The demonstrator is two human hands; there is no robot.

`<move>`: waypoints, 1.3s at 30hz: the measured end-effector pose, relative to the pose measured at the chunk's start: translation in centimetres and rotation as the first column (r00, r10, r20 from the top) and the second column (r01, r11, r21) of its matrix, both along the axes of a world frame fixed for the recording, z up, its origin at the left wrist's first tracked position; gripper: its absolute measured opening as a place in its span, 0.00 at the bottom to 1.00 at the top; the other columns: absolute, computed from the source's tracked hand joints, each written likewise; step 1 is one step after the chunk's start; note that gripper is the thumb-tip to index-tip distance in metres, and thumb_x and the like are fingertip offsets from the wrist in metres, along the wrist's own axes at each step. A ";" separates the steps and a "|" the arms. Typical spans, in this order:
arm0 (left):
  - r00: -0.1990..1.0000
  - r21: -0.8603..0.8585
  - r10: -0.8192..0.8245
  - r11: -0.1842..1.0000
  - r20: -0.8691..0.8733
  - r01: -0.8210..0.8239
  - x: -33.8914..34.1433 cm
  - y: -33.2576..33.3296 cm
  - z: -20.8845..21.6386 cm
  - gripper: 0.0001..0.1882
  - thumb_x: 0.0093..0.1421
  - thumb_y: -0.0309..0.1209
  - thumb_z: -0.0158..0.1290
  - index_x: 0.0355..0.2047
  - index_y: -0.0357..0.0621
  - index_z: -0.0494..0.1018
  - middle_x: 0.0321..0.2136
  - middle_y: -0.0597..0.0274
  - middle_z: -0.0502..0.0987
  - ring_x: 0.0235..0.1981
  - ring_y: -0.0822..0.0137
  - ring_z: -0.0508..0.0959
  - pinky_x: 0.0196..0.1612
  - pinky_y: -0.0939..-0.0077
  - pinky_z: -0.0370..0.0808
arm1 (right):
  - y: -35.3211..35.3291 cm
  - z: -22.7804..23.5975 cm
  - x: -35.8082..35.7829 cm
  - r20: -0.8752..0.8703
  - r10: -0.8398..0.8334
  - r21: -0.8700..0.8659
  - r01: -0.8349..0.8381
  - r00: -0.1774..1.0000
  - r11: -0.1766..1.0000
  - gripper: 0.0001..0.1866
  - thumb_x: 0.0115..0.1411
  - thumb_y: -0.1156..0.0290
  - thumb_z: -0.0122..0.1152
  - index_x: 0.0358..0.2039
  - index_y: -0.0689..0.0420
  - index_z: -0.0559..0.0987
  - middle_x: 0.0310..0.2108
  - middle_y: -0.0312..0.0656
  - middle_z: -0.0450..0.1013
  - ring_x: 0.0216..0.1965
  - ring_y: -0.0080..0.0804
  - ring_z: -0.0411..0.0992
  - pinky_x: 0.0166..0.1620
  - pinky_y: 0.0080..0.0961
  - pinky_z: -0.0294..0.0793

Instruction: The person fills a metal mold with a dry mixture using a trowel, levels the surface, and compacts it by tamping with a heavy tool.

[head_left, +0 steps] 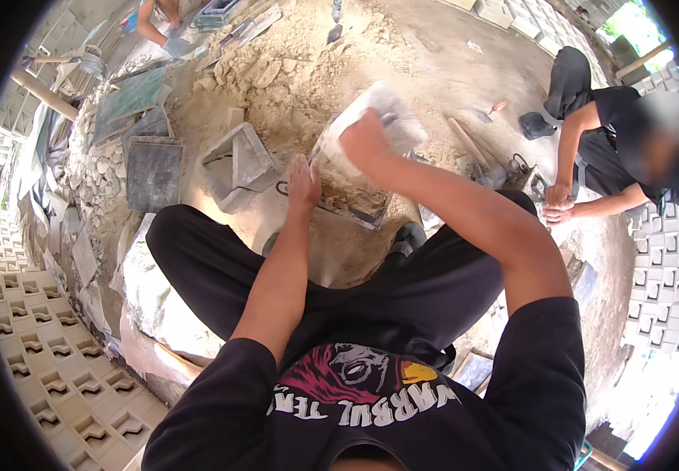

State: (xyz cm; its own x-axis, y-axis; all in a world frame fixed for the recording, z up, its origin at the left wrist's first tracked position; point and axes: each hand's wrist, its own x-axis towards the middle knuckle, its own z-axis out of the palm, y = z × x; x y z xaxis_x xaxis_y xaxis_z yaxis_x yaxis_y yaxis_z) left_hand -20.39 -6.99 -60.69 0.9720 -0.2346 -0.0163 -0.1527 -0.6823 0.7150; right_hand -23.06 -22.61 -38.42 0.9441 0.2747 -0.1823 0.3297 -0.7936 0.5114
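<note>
My right hand (367, 141) is closed on a whitish, dusty bundle (402, 129), blurred by motion; it looks like cloth, but I cannot tell for sure. Beneath it, between my feet, lies a square metal mould (371, 220) with brownish, crumbly material inside, its far part hidden by the bundle. At the mould's left side is my left hand (304, 182), fingers stretched upward and close together, near a small metal ring handle (282, 188). Whether it touches the mould's edge is unclear.
An angular grey frame (237, 165) and a dark square plate (154, 174) lie to the left. Sandy powder (277, 67) heaps up ahead. A co-worker (598, 133) crouches at right near wooden-handled tools (473, 145); another person's arm (151, 23) shows far left. Patterned blocks (65, 353) stand lower left.
</note>
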 end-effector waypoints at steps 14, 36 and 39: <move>0.727 0.370 -0.640 0.757 0.249 0.539 -8.2 -6.9 1.6 0.39 0.68 0.50 0.37 0.68 0.32 0.45 0.69 0.44 0.46 0.72 0.52 0.44 0.71 0.55 0.41 | -16.2 5.6 -6.7 -0.138 -0.717 0.511 0.669 0.683 0.540 0.19 0.56 0.54 0.61 0.33 0.59 0.82 0.35 0.50 0.79 0.41 0.47 0.78 0.52 0.48 0.69; 0.721 0.328 -0.598 0.800 0.350 0.503 -0.2 -19.6 1.5 0.37 0.66 0.47 0.41 0.68 0.37 0.47 0.69 0.48 0.48 0.71 0.53 0.47 0.71 0.52 0.41 | -25.4 1.6 -14.6 -0.216 -0.801 0.523 0.759 0.559 0.388 0.23 0.55 0.51 0.63 0.34 0.62 0.82 0.37 0.55 0.78 0.44 0.50 0.77 0.50 0.46 0.73; 0.731 0.406 -0.623 0.766 0.278 0.498 2.2 -19.2 2.7 0.38 0.67 0.47 0.41 0.69 0.38 0.45 0.69 0.48 0.48 0.71 0.54 0.45 0.71 0.53 0.39 | -25.8 1.5 -14.8 -0.270 -0.799 0.530 0.776 0.537 0.342 0.23 0.54 0.52 0.63 0.34 0.62 0.82 0.37 0.55 0.78 0.44 0.50 0.77 0.50 0.45 0.73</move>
